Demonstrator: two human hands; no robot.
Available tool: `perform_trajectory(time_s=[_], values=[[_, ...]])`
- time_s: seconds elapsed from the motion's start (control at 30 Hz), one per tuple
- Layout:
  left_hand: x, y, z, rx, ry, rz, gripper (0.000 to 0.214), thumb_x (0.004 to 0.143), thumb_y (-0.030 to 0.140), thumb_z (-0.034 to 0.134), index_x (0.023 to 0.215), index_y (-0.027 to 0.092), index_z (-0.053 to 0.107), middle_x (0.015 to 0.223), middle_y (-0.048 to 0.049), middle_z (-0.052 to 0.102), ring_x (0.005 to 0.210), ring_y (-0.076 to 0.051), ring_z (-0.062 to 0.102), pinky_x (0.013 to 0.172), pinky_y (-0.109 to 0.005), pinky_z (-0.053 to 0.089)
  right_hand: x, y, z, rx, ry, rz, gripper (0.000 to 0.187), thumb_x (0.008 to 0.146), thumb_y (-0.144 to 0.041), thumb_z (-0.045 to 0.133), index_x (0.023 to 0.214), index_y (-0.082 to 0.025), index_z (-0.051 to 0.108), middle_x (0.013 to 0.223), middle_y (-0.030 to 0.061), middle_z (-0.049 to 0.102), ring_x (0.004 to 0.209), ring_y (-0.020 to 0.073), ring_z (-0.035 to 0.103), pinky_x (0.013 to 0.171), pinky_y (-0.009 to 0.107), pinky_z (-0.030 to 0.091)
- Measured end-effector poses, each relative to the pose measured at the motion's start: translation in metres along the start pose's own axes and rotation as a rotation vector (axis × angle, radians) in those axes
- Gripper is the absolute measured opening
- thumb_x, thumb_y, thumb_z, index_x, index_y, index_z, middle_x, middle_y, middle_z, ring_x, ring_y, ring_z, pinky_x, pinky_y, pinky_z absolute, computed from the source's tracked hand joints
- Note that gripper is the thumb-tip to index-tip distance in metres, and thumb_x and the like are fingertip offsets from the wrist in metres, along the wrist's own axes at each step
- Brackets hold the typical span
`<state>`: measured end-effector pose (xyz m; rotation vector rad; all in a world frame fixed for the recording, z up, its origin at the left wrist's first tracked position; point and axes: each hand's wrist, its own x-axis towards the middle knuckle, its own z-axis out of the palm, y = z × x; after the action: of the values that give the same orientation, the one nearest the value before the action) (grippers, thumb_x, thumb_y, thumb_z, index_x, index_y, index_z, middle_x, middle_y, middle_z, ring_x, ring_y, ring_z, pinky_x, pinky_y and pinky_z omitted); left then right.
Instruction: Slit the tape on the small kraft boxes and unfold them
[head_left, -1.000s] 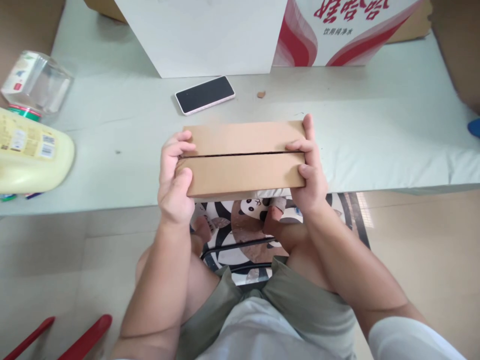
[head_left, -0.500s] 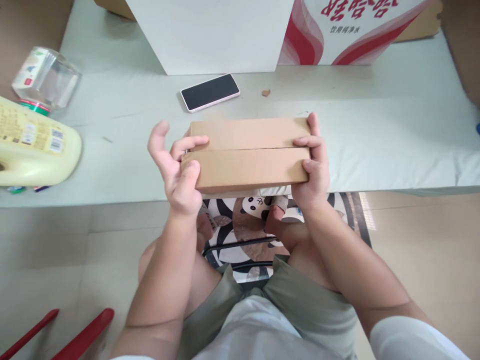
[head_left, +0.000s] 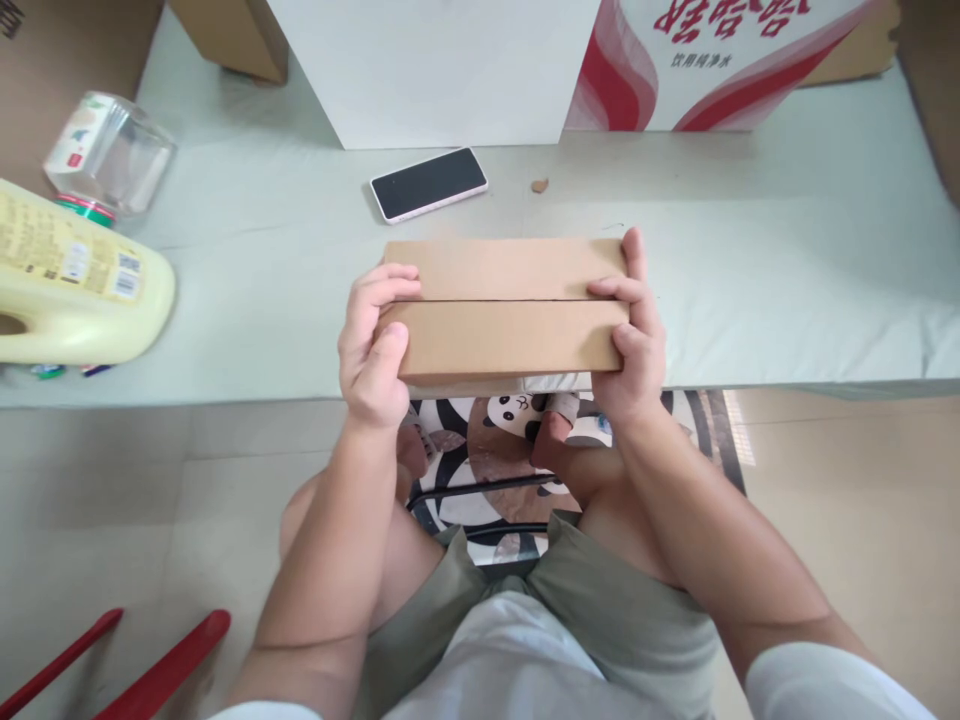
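Note:
A plain brown cardboard box is held level near the table's front edge. A dark seam runs lengthwise across its top, splitting it into two long panels; I cannot tell whether these are two flaps or two narrow boxes side by side. My left hand is closed around the left end, with the thumb on the near panel and fingertips on the far one. At the right end, my right hand grips likewise, one finger reaching up along the far corner. The underside is hidden.
Beyond the box lie a phone and a small brown scrap. A large white carton stands behind them. To the left are a yellow jug and a clear plastic bottle on its side, on the green-covered table.
My left hand's raised fingers have come down and closed against the box's left end. The two panels now line up more evenly. My right hand keeps its grip. The view has shifted slightly.

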<state>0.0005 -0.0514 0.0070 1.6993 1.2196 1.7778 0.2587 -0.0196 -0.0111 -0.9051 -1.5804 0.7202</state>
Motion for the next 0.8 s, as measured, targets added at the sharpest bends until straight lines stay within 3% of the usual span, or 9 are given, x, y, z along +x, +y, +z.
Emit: perform_trajectory(time_s=[0.13,0.3,0.43,0.53,0.6,0.7,0.8], values=[[0.000,-0.004,-0.002,-0.010,0.013,-0.031,0.026,0.090,0.052,0.060,0.100,0.035,0.077,0.121,-0.0038,0.069,0.120,-0.031,0.063,0.121,-0.053,0.040,0.000,-0.002,0.002,-0.031,-0.027,-0.017,0.049,0.099,-0.066,0.035,0.132,-0.038,0.059,0.172,-0.0064,0.029,0.164,0.0334,0.021,0.130,0.065,0.024],[0.001,-0.006,-0.005,-0.062,0.069,-0.067,0.024,0.086,0.045,0.062,0.097,0.030,0.077,0.119,-0.0053,0.071,0.120,-0.031,0.063,0.120,-0.053,0.038,-0.001,0.011,0.004,0.015,-0.045,-0.065,0.067,0.099,-0.073,0.026,0.159,-0.044,0.030,0.174,-0.0049,0.025,0.164,0.0308,0.020,0.130,0.064,0.028],[0.008,-0.008,-0.013,-0.154,0.227,-0.132,0.027,0.079,0.027,0.053,0.090,0.020,0.077,0.113,-0.0072,0.076,0.118,-0.029,0.063,0.118,-0.052,0.039,-0.006,0.032,0.005,0.020,0.016,0.121,0.064,0.101,-0.068,0.032,0.159,-0.041,0.030,0.172,0.0010,0.031,0.160,0.0302,0.032,0.126,0.062,0.036],[0.016,-0.012,-0.023,-0.246,0.376,-0.265,0.019,0.070,0.028,0.052,0.079,0.021,0.067,0.107,-0.0055,0.075,0.116,-0.029,0.063,0.112,-0.050,0.044,-0.009,0.031,0.012,0.041,-0.067,0.231,0.066,0.101,-0.069,0.033,0.158,-0.034,0.034,0.168,0.0071,0.040,0.156,0.0275,0.040,0.125,0.056,0.041],[0.020,-0.015,-0.028,-0.300,0.439,-0.377,0.013,0.069,0.033,0.054,0.077,0.023,0.058,0.104,-0.0030,0.074,0.115,-0.028,0.064,0.104,-0.047,0.050,-0.009,0.020,0.020,0.071,-0.162,0.150,0.074,0.100,-0.073,0.031,0.162,-0.034,0.026,0.171,0.0066,0.035,0.159,0.0261,0.036,0.127,0.053,0.039],[0.021,-0.015,-0.028,-0.400,0.417,-0.634,0.017,0.072,0.039,0.056,0.079,0.024,0.054,0.091,-0.0012,0.073,0.103,-0.025,0.065,0.088,-0.040,0.056,-0.009,-0.001,0.031,0.060,-0.204,-0.035,0.079,0.099,-0.073,0.030,0.166,-0.038,0.008,0.176,0.0025,0.023,0.162,0.0252,0.027,0.131,0.053,0.033],[0.016,-0.010,-0.018,-0.465,0.261,-0.946,0.028,0.080,0.049,0.060,0.092,0.024,0.065,0.095,-0.0020,0.074,0.097,-0.024,0.067,0.078,-0.036,0.057,-0.008,-0.013,0.032,-0.028,-0.258,-0.075,0.076,0.100,-0.069,0.034,0.166,-0.037,0.013,0.177,0.0032,0.021,0.165,0.0275,0.019,0.132,0.056,0.028]])
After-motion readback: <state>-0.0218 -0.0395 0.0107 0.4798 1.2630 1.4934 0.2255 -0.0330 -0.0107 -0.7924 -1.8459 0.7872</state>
